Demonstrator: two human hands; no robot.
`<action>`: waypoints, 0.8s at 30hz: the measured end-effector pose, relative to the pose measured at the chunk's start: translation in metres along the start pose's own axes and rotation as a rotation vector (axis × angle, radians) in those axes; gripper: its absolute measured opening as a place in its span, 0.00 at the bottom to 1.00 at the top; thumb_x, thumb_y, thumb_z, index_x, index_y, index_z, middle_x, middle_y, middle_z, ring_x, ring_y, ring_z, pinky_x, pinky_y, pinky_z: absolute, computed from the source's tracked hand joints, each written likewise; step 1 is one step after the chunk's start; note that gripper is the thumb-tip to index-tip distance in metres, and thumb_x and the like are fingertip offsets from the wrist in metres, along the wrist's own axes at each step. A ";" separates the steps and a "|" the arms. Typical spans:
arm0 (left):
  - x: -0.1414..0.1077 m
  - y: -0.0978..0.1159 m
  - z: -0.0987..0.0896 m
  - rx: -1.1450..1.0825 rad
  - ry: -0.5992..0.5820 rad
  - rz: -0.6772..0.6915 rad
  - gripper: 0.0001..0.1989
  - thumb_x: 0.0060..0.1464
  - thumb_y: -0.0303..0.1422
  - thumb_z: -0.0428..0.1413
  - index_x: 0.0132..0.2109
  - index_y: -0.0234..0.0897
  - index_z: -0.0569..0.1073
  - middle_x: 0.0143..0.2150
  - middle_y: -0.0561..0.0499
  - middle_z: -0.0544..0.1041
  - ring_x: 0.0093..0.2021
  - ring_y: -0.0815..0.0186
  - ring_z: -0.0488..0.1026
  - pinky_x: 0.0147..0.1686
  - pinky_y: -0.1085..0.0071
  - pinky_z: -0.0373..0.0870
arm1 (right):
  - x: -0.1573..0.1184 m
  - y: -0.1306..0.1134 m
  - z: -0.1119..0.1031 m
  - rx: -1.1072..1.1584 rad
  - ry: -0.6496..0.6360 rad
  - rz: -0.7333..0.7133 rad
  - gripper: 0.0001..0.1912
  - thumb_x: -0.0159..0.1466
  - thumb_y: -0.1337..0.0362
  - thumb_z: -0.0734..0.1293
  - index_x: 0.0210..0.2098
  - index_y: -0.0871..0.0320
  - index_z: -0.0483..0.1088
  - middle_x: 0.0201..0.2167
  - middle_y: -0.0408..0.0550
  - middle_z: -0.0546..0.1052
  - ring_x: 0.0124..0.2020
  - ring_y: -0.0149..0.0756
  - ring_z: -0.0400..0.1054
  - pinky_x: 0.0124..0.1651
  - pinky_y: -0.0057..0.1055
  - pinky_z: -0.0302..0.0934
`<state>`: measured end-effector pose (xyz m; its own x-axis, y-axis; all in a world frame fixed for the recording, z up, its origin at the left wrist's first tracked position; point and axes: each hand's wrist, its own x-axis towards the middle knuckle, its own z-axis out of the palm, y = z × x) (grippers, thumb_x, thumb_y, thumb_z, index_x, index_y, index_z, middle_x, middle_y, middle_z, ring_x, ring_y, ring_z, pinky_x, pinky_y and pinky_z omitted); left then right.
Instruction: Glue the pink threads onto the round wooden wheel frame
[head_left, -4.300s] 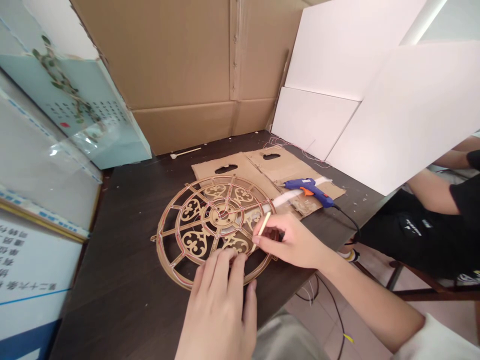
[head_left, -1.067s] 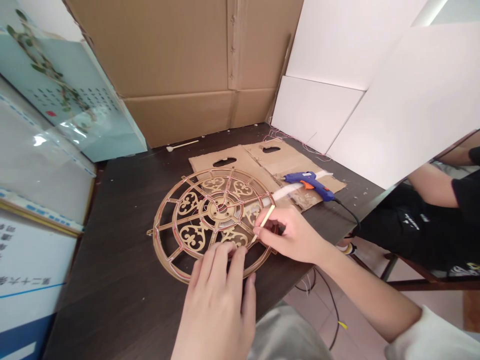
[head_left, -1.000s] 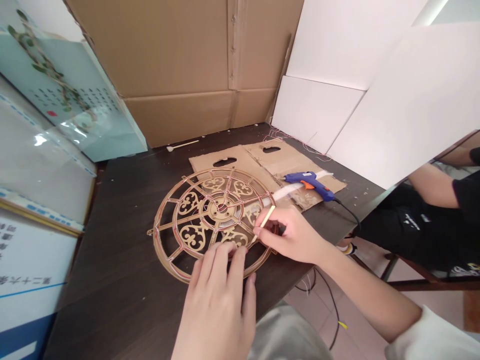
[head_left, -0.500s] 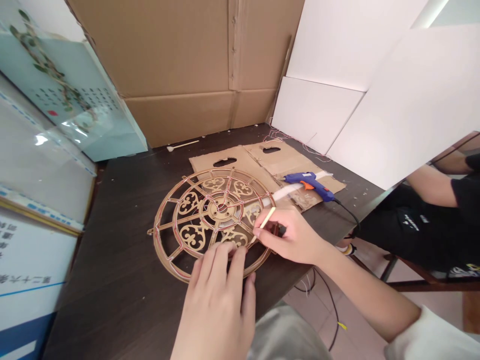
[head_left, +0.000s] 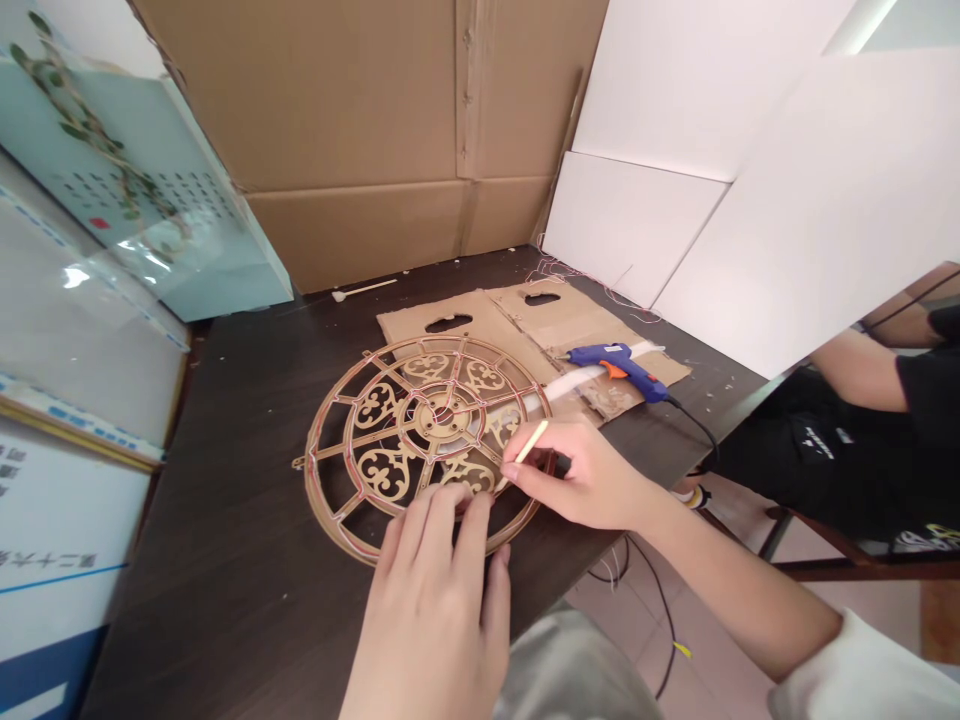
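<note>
A round openwork wooden frame (head_left: 330, 505) lies on the dark table, with scroll cut-outs and thin red and white wires along its rings and spokes. My left hand (head_left: 439, 580) is over its near edge, fingers curled down onto the frame and fingertips partly hidden. Between the thumb and fingers of my right hand (head_left: 581, 475) is a thin pale wooden stick (head_left: 533, 440), tilted, its lower end at the frame's near right part close to my left fingertips. Under the frame's far right side is a flat cardboard piece (head_left: 487, 310) with two hand holes.
A blue glue gun (head_left: 619, 368) with an orange trigger lies on the cardboard, its black cord running off the table's right edge. Loose wires (head_left: 555, 268) and another stick (head_left: 367, 290) lie farther back. Cardboard (head_left: 360, 230) and white panels (head_left: 637, 215) stand behind. Another person (head_left: 825, 440) sits at right.
The stick in my right hand has tilted slightly and shifted a little left and down. My left hand stays on the frame, almost still. The view has shifted slightly.
</note>
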<state>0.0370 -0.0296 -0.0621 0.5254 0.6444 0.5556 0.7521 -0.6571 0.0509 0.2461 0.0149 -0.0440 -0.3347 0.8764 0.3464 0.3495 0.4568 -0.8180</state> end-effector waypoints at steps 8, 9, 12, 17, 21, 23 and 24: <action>-0.001 0.000 0.000 -0.010 -0.011 -0.003 0.13 0.65 0.26 0.49 0.54 0.30 0.70 0.50 0.39 0.75 0.50 0.51 0.73 0.47 0.51 0.73 | -0.002 -0.001 -0.001 0.079 0.026 0.039 0.06 0.66 0.70 0.68 0.32 0.59 0.73 0.26 0.41 0.73 0.24 0.27 0.64 0.28 0.25 0.58; -0.001 0.000 0.000 -0.012 -0.011 -0.005 0.13 0.65 0.26 0.49 0.54 0.30 0.70 0.49 0.39 0.75 0.50 0.51 0.73 0.47 0.52 0.73 | -0.003 -0.001 -0.001 0.102 0.030 0.055 0.06 0.66 0.70 0.69 0.32 0.59 0.73 0.25 0.41 0.73 0.24 0.27 0.63 0.27 0.25 0.58; 0.000 0.000 -0.001 -0.008 -0.015 -0.009 0.13 0.65 0.26 0.49 0.54 0.30 0.70 0.50 0.39 0.75 0.51 0.50 0.73 0.47 0.52 0.73 | -0.004 0.001 -0.001 0.134 0.044 0.084 0.05 0.66 0.70 0.69 0.33 0.59 0.73 0.25 0.40 0.72 0.24 0.27 0.63 0.27 0.25 0.58; 0.000 0.001 -0.001 -0.011 -0.001 -0.011 0.13 0.65 0.26 0.49 0.54 0.31 0.70 0.50 0.39 0.75 0.50 0.51 0.72 0.47 0.52 0.73 | -0.001 0.000 0.001 0.051 0.040 0.047 0.06 0.65 0.71 0.68 0.31 0.59 0.73 0.25 0.41 0.73 0.24 0.27 0.64 0.28 0.24 0.59; -0.001 0.001 0.000 -0.022 0.002 -0.020 0.13 0.65 0.26 0.49 0.54 0.31 0.70 0.50 0.39 0.75 0.51 0.51 0.73 0.47 0.52 0.73 | 0.000 -0.001 0.002 0.018 0.049 0.029 0.06 0.66 0.71 0.68 0.31 0.59 0.73 0.26 0.41 0.74 0.24 0.27 0.65 0.28 0.25 0.61; 0.000 0.000 0.000 -0.022 -0.003 -0.014 0.13 0.65 0.26 0.49 0.54 0.31 0.70 0.50 0.39 0.75 0.51 0.50 0.73 0.48 0.51 0.74 | -0.001 -0.001 0.002 0.013 0.050 0.025 0.06 0.66 0.71 0.68 0.32 0.59 0.73 0.26 0.42 0.75 0.25 0.28 0.66 0.29 0.25 0.61; 0.000 0.000 0.000 -0.022 -0.006 -0.011 0.13 0.65 0.26 0.49 0.54 0.31 0.70 0.50 0.39 0.75 0.51 0.50 0.73 0.48 0.51 0.74 | -0.001 -0.001 0.002 0.011 0.048 0.023 0.06 0.66 0.70 0.68 0.32 0.59 0.74 0.27 0.42 0.75 0.25 0.28 0.66 0.29 0.25 0.61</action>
<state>0.0372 -0.0301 -0.0625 0.5194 0.6542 0.5498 0.7493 -0.6579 0.0750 0.2445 0.0136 -0.0445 -0.2846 0.8929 0.3490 0.3472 0.4353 -0.8307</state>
